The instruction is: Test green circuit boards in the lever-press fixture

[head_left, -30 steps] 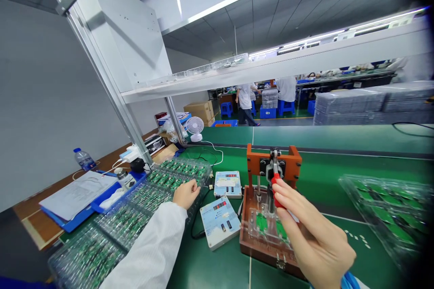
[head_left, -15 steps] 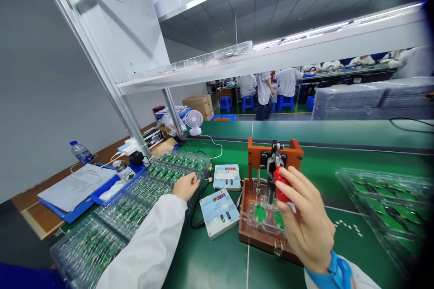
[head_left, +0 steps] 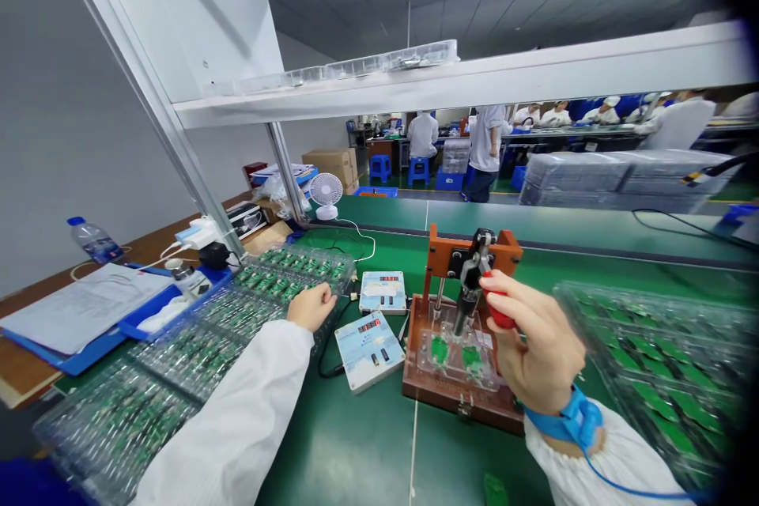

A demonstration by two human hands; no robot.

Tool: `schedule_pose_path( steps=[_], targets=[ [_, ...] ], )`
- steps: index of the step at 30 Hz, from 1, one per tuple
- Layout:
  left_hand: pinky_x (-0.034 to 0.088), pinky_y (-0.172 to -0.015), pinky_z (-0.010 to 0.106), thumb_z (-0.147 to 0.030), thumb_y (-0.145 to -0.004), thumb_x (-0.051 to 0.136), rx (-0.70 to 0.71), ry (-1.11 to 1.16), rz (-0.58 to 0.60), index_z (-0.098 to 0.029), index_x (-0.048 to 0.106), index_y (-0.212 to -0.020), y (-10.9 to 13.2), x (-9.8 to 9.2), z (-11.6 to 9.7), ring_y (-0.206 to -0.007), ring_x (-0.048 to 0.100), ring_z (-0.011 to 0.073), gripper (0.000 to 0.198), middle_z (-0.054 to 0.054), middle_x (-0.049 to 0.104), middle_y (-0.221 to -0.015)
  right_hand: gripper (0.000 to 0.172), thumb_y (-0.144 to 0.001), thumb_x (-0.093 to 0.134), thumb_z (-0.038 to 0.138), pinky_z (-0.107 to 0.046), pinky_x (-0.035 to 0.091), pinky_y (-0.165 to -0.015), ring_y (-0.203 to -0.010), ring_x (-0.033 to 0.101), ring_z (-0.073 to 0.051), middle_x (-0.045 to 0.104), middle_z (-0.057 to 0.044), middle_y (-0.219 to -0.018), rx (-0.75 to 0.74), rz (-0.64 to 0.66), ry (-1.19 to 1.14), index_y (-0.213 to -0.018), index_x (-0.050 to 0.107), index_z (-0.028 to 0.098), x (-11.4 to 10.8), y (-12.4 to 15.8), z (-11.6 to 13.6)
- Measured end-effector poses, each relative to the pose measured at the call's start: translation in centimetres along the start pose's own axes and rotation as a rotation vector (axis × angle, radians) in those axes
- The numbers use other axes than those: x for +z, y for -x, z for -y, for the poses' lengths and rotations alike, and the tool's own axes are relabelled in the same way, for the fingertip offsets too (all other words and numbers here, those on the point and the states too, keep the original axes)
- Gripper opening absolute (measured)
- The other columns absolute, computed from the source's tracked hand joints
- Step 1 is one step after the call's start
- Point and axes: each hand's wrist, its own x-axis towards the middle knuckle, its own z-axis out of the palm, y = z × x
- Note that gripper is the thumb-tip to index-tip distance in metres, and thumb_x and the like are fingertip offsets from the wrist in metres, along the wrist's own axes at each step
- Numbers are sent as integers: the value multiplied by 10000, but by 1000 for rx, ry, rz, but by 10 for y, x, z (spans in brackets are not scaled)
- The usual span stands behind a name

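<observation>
My right hand (head_left: 537, 340), with a blue wrist strap (head_left: 572, 415), is closed around the red handle (head_left: 499, 308) of a toggle clamp (head_left: 474, 265). The clamp sits on an orange-topped test fixture (head_left: 436, 253) with a brown base. Two green circuit boards (head_left: 439, 350) lie under the fixture's clear plate, below the clamp. My left hand (head_left: 311, 307) rests with curled fingers at the right edge of a clear tray (head_left: 266, 285) full of small green boards. Whether anything is in those fingers is hidden. Two white meter boxes (head_left: 368, 352) with red digits stand between my hands.
At right lies another clear tray (head_left: 652, 364) of green boards. A green piece (head_left: 496, 489) lies at the front edge. A small fan (head_left: 326, 194), a blue bin (head_left: 142, 324) and a bottle (head_left: 95, 239) stand left. A shelf (head_left: 379, 87) spans above; people work behind.
The view has turned slightly right and down. My right hand's fingers have closed further around the red handle. My left hand stays by the tray edge. The green boards in the fixture show more clearly.
</observation>
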Motion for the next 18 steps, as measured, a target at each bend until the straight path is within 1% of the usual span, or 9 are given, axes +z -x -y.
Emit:
schedule_pose_path(
  steps=[1, 3, 6, 8, 10, 12, 14, 16, 18],
  targets=[
    [228, -599, 261, -322, -920, 565, -1, 1, 0, -211, 405, -695, 0, 0, 0, -670, 527, 179, 298, -26, 533, -658, 271, -1010, 557, 109, -373, 548, -930, -1126, 664, -254, 698, -92, -1163, 26, -6, 1, -1258, 625, 193, -2, -11, 1],
    [227, -600, 260, -324, -919, 566, -3, 2, -1, -212, 401, -695, 0, -1, 0, -672, 526, 181, 300, -24, 533, -657, 223, -1052, 531, 210, -355, 536, -879, -1006, 676, -221, 704, -67, -1074, 140, -32, 4, -1248, 637, 215, -4, -39, 1],
    [227, -603, 257, -334, -916, 565, 2, 4, -3, -212, 391, -696, 0, -1, 0, -671, 521, 182, 306, -24, 526, -646, 230, -1084, 500, 258, -287, 528, -760, -800, 656, -154, 676, -38, -902, 336, -44, -87, -1252, 636, 179, 0, -88, -15],
    [224, -602, 256, -341, -913, 564, 7, 5, -4, -211, 380, -694, 0, -1, 0, -665, 511, 180, 315, -24, 522, -641, 239, -1087, 487, 231, -260, 521, -693, -702, 621, -129, 650, -24, -816, 464, 27, -195, -1244, 636, 130, 9, -113, -39],
    [222, -600, 256, -349, -911, 560, 11, 7, -6, -211, 375, -692, 0, 0, 0, -659, 501, 177, 319, -23, 521, -640, 265, -1093, 458, 216, -270, 525, -716, -681, 603, -126, 653, -19, -773, 620, 171, -198, -1227, 661, 111, 19, -124, -67],
    [226, -599, 254, -359, -907, 558, 16, 10, -6, -210, 378, -690, -1, 2, 2, -653, 496, 175, 318, -24, 523, -640, 282, -1085, 464, 223, -320, 536, -800, -743, 628, -150, 689, -34, -791, 712, 279, -166, -1171, 710, 116, 23, -120, -88],
    [238, -603, 252, -368, -902, 555, 17, 16, -8, -210, 387, -689, -3, 2, 5, -652, 500, 172, 315, -24, 527, -641, 265, -1062, 506, 248, -396, 516, -938, -910, 660, -193, 731, -55, -960, 737, 307, -132, -1169, 730, 156, 19, -101, -97],
    [257, -606, 251, -385, -898, 556, 17, 28, -4, -210, 412, -689, -6, -2, 7, -651, 514, 172, 308, -23, 542, -647, 277, -1042, 536, 309, -461, 460, -1056, -1084, 643, -228, 709, -47, -1166, 721, 260, -71, -1251, 696, 223, 5, -72, -92],
    [296, -618, 250, -431, -898, 561, 27, 52, 10, -210, 475, -713, -8, -10, 3, -683, 554, 175, 300, -19, 589, -690, 349, -1027, 536, 397, -487, 449, -1083, -1161, 623, -247, 678, -43, -1244, 712, 168, -8, -1339, 627, 271, -15, -33, -77]
  ],
)
